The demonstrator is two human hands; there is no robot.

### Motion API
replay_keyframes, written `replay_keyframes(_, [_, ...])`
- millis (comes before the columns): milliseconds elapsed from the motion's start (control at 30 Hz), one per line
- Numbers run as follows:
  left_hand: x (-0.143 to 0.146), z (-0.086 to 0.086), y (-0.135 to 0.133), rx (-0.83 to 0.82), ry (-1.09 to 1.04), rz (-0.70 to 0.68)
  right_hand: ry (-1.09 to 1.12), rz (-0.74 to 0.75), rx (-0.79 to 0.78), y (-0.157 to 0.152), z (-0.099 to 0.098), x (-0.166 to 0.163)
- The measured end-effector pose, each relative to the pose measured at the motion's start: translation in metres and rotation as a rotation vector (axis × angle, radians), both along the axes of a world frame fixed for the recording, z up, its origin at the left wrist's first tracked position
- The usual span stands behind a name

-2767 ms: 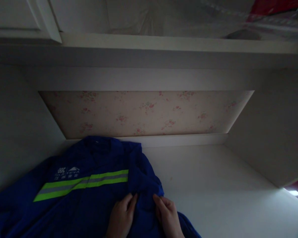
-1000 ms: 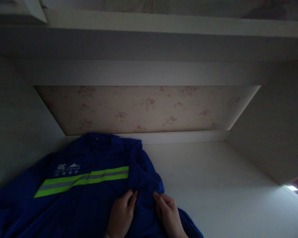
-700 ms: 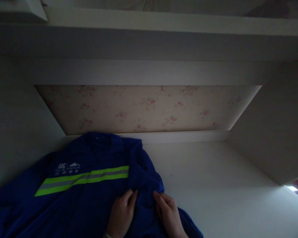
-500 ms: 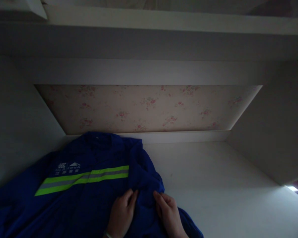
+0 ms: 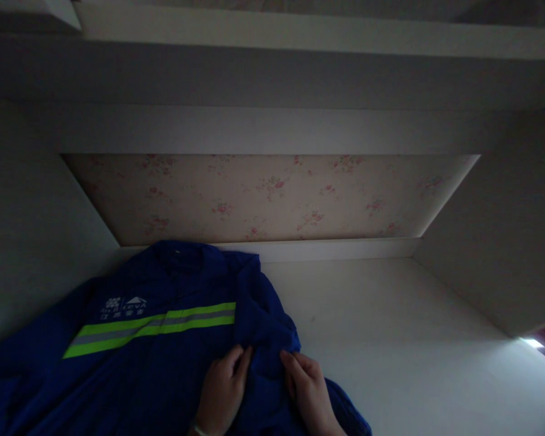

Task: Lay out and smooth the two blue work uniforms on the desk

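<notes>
A blue work jacket [image 5: 154, 357] was spread flat on the white shelf board [image 5: 413, 363] of a dim cupboard recess, pushed toward the left wall, its collar [image 5: 181, 254] laid close to the back ledge. It seemed to have been laid out that way so that the front could be worked on from above. The reflective stripe [image 5: 154, 330] was seen running across the chest, with a small white logo [image 5: 122, 307] just above it.

Near the bottom edge, the left hand [image 5: 222, 393] was set down on the cloth, fingers [image 5: 240, 360] held close together and curled onto a raised fold, thumb tucked beside them. Just to its right, the right hand [image 5: 309, 393] was placed on the same ridge, fingertips [image 5: 290, 361] bent and pressed into the fabric. A narrow strip of jacket front was left between the two. The fabric appeared to be pinched from both sides, probably so that the front edge could be held steady; whether a button or zip was gripped could not be told in that light.

The floral back panel [image 5: 272, 200] was lit behind, and the right side of the shelf was taken up by nothing but bare board.
</notes>
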State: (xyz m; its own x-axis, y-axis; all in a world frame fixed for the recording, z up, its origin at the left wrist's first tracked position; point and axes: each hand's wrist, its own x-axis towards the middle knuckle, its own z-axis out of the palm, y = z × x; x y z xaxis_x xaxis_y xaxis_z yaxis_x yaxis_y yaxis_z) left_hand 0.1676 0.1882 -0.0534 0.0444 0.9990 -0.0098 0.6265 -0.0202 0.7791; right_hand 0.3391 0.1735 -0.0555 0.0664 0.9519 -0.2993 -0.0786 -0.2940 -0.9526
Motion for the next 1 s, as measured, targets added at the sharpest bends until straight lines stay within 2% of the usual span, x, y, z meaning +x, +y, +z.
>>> replay_keyframes(433, [0.0, 0.003, -0.001, -0.027, 0.009, -0.005, 0.008, 0.006, -0.018, -0.002, 0.002, 0.002])
replay_keyframes(733, [-0.002, -0.002, -0.002, -0.034, 0.003, 0.001, 0.104, 0.001, -0.031, -0.002, -0.007, 0.0])
replay_keyframes(900, [-0.001, 0.001, -0.001, -0.035, -0.011, 0.001, 0.217, -0.077, 0.057, -0.003, -0.001, 0.0])
replay_keyframes(1000, [0.0, 0.003, -0.001, -0.034, -0.011, -0.002, 0.16, -0.088, 0.085, -0.003, 0.005, 0.0])
